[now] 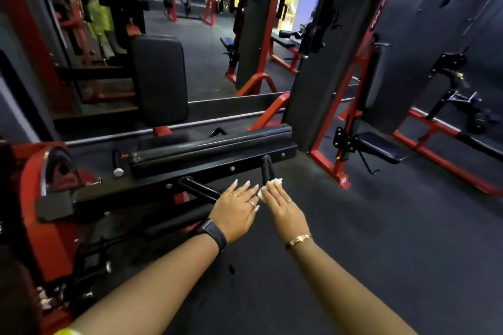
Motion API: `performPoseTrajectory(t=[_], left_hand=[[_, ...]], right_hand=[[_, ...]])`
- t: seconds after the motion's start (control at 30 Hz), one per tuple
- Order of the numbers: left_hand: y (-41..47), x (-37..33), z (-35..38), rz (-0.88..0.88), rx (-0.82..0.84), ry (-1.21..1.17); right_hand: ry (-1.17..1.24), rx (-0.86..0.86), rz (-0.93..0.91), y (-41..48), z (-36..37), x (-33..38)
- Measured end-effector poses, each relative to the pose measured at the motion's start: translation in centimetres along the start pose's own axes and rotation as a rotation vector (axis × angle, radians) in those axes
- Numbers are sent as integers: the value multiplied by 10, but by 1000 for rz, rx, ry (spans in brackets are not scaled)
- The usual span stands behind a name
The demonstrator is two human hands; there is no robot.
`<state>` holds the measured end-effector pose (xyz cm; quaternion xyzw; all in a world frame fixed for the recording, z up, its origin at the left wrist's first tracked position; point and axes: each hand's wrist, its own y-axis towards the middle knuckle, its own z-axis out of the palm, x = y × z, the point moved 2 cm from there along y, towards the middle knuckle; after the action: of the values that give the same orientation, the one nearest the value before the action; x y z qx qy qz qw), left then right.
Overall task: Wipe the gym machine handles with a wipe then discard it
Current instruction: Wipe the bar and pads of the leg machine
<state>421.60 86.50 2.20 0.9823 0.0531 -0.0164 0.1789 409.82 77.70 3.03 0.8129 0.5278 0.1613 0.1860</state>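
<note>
Just below the pad (212, 148), our right hand (285, 209), fingers flat, presses the wipe (277, 180) on the handle (266, 168) tip; our left hand (235, 208) is alongside, straight-fingered. We judge wiping underway, discarding not yet done

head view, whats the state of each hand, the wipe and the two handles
left handle: bare, no wipe on it
right handle: wipe at its near end
wipe: crumpled, white
left hand: open, fingers straight, holds nothing, over the left handle's near end
right hand: fingers straight, laid over the wipe
</note>
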Motion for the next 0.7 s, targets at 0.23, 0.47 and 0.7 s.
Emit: performPoseTrajectory(t=[0.23,0.47,0.7], left_hand=[[1,-3,11,-67,-217,-69],[2,-2,10,-37,-262,-73],[7,-13,6,-162,-298,-33]], right_hand=[[-25,-38,-68,8,2,-17],[-102,-96,-362,-12,-6,-34],[-45,13,-540,-10,6,-40]])
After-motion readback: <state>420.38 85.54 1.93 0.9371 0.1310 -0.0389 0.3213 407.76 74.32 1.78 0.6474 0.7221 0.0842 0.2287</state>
